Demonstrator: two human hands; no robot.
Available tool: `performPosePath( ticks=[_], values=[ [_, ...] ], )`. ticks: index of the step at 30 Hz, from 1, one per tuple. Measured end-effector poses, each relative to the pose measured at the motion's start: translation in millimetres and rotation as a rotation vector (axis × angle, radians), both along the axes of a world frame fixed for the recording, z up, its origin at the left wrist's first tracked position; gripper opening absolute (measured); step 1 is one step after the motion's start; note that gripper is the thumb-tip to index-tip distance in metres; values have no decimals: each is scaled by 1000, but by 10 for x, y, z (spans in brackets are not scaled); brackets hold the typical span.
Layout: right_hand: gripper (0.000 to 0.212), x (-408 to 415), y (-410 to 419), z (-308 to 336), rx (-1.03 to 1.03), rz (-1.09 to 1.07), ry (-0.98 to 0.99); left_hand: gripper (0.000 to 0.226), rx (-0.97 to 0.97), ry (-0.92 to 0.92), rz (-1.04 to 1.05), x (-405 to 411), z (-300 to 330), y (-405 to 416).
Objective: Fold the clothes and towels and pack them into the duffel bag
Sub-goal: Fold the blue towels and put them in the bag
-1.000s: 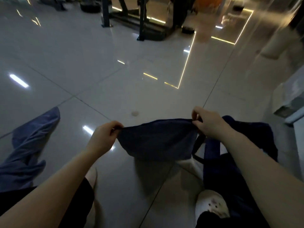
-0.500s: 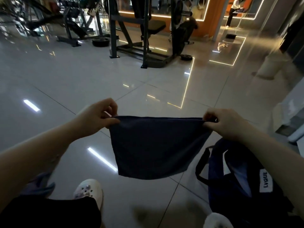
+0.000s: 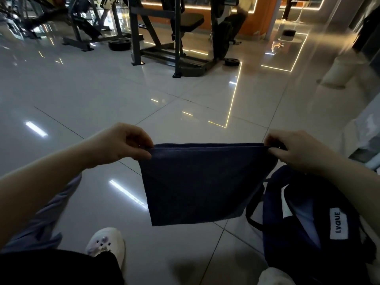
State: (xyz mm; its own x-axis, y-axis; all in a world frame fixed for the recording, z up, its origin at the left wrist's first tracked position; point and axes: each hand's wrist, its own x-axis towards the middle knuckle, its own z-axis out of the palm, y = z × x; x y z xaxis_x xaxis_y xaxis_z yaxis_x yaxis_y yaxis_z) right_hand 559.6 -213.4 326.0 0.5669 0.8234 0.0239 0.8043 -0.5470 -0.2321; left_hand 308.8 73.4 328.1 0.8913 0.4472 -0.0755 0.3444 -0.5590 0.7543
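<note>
A dark blue towel [image 3: 201, 182], folded double, hangs flat in the air in front of me. My left hand [image 3: 123, 144] pinches its upper left corner and my right hand [image 3: 292, 150] pinches its upper right corner, so the top edge is stretched taut. The navy duffel bag [image 3: 320, 233] with a white label stands open on the floor at the lower right, partly behind the towel's right edge. A pale cloth shows inside it. A light purple garment [image 3: 47, 219] lies on the floor at the lower left, mostly hidden by my left forearm.
Glossy tiled floor [image 3: 102, 95] stretches ahead. Gym machines [image 3: 164, 38] and weight plates stand at the back. My white shoe [image 3: 107, 243] is at the lower middle. A white object [image 3: 364, 136] stands at the right edge.
Both hands have lifted the towel and moved apart, pulling it from a sagging bunch into a flat hanging rectangle. My view has tilted upward, bringing the gym machines into sight.
</note>
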Motion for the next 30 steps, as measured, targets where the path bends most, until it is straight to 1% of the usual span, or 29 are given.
performPosePath(
  ticks=[3, 6, 9, 11, 14, 16, 19, 22, 24, 27, 30],
  values=[
    [11, -4, 22, 31, 4, -9, -4, 13, 72, -20, 23, 13, -15, -1],
    [12, -31, 37, 62, 14, -5, -2, 9, 91, -61, 52, -10, -17, 2],
    [19, -82, 56, 84, 38, 8, 42, 9, 116, -94, 80, -71, -18, 22],
    [19, -113, 62, 113, 37, 20, 47, 10, 181, -135, 88, -122, -19, 50],
    [9, -163, 69, 177, 80, 65, -6, 11, 338, -172, 77, -196, -9, 90],
    [5, -183, 74, 163, 97, 57, -47, 14, 376, -135, 69, -233, -29, 109],
    [4, -216, 97, 83, 55, 26, -158, 19, 432, -99, 50, -230, -96, 84],
    [4, -252, 119, 117, 234, 63, -204, 17, 515, -182, 65, -213, -69, 99],
    [3, -253, 117, 126, 262, 45, -178, 20, 526, -191, 68, -239, -41, 133],
    [2, -263, 126, 76, 163, 16, -122, 27, 506, -177, 27, -255, -77, 115],
    [5, -290, 120, 121, 240, 45, -128, 24, 519, -226, 50, -223, -113, 127]
  ],
)
